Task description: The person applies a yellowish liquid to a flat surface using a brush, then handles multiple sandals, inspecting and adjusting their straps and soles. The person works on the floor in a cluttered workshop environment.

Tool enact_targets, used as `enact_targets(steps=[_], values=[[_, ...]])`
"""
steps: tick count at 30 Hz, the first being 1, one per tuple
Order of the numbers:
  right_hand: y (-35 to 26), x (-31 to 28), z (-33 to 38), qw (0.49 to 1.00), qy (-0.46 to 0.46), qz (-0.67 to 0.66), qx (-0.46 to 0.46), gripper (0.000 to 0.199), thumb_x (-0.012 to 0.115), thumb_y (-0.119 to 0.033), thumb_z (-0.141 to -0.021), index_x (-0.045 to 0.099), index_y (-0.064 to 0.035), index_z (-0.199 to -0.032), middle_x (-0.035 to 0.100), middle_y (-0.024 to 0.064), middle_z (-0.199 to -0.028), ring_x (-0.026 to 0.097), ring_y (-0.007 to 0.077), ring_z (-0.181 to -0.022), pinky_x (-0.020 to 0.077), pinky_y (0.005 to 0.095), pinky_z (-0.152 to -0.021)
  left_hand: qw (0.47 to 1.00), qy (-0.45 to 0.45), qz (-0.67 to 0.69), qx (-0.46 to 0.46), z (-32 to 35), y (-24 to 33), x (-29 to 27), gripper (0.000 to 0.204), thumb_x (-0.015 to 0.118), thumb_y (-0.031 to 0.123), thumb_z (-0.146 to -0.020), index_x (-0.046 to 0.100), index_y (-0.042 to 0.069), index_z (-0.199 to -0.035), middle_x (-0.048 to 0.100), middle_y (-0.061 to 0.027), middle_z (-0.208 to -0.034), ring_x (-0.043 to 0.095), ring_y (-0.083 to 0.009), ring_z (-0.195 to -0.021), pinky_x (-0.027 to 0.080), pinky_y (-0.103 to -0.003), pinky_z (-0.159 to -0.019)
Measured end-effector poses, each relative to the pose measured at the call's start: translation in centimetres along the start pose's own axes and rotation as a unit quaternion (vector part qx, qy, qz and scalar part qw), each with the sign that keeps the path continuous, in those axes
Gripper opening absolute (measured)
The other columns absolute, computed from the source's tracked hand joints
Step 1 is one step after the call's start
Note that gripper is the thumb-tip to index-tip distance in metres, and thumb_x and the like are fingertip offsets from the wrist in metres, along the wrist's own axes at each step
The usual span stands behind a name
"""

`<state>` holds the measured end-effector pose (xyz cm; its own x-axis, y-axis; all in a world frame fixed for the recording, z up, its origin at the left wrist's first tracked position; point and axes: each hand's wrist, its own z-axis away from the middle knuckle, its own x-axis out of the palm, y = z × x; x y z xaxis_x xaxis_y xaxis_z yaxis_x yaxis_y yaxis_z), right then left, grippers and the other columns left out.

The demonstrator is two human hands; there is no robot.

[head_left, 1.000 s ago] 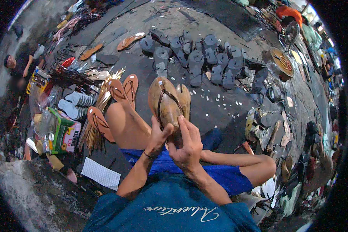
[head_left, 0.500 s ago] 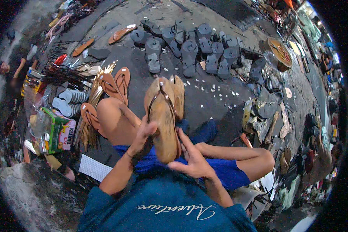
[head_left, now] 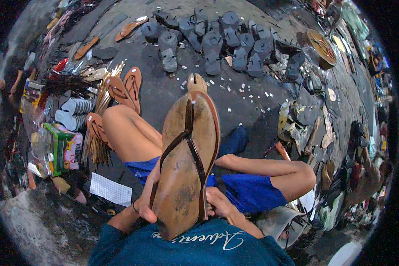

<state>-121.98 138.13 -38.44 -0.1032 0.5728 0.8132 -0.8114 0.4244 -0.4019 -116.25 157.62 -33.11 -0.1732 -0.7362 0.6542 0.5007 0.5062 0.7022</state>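
Observation:
A brown flip-flop [head_left: 216, 117] is raised close in front of me, its dark thong straps drawn over a worn wooden shoe last [head_left: 181, 177]. Its toe end points away from me. Along the left side of the heel, my left hand [head_left: 145, 207] is closed on it, thumb showing and the other fingers hidden behind. My right hand [head_left: 219, 203] grips the right edge near the heel with curled fingers, partly covered by the sole. Beyond the toe, the tip of another wooden last [head_left: 197, 83] with a slot shows on the floor.
Finished-looking brown flip-flops [head_left: 132, 86] lie beside my left knee, near thin sticks [head_left: 97, 150]. Several black soles and lasts [head_left: 212, 48] stand at the far side. A green box [head_left: 66, 146] sits left; a white sheet [head_left: 111, 188] lies nearer. Scraps crowd the right.
The flip-flop on its last has come up and closer to me, its toe still pointing away. My right hand, spread beside it before, now has curled fingers at its edge.

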Motion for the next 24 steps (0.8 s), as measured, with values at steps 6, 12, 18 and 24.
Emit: enact_targets(steps=[6, 12, 18, 24], values=[[-2.9, 1.0, -2.4, 0.964, 0.155, 0.156, -0.152, 0.071, 0.064, -0.036, -0.083, 0.027, -0.0034, -0.134, 0.037, 0.0106, -0.133, 0.035, 0.0207, -0.123, 0.0288, 0.0385, -0.103, 0.963, -0.048, -0.247, 0.099, -2.2, 2.4, 2.4, 0.141, 0.090, 0.046, -0.040, 0.002, -0.001, -0.140, 0.027, -0.0181, -0.138, 0.033, -0.0287, -0.128, 0.027, -0.040, -0.106], [-5.9, 3.0, -1.1, 0.976, 0.085, -0.003, -0.202, 0.110, 0.072, -0.050, -0.058, 0.019, -0.0008, -0.141, 0.031, 0.0164, -0.141, 0.032, 0.0291, -0.130, 0.0265, 0.0398, -0.108, 0.742, 0.022, -0.651, 0.157, -4.2, 2.3, 3.2, 0.091, 0.074, 0.046, -0.068, 0.032, -0.003, -0.132, 0.050, -0.0196, -0.119, 0.042, -0.0322, -0.115, 0.032, -0.042, -0.099], [-2.4, 1.6, -0.3, 0.903, 0.159, -0.229, -0.328, 0.092, 0.058, -0.047, -0.066, 0.026, -0.0012, -0.139, 0.035, 0.0257, -0.136, 0.046, 0.0349, -0.119, 0.0387, 0.0452, -0.100, 0.837, 0.000, -0.545, -0.038, -4.4, 1.1, 0.5, 0.028, 0.055, 0.027, -0.089, 0.060, 0.001, -0.079, 0.058, -0.0155, -0.074, 0.053, -0.0249, -0.068, 0.042, -0.036, -0.064], [-0.8, 1.5, 2.4, 0.881, 0.163, -0.309, -0.319, 0.085, 0.057, -0.040, -0.066, 0.030, 0.0005, -0.135, 0.044, 0.0212, -0.130, 0.050, 0.0350, -0.113, 0.0399, 0.0469, -0.097, 0.941, -0.047, -0.320, -0.102, -0.6, -3.6, 0.6, 0.031, 0.040, 0.025, -0.098, 0.048, 0.003, -0.078, 0.037, 0.0010, -0.063, 0.036, -0.0100, -0.059, 0.035, -0.027, -0.057]])
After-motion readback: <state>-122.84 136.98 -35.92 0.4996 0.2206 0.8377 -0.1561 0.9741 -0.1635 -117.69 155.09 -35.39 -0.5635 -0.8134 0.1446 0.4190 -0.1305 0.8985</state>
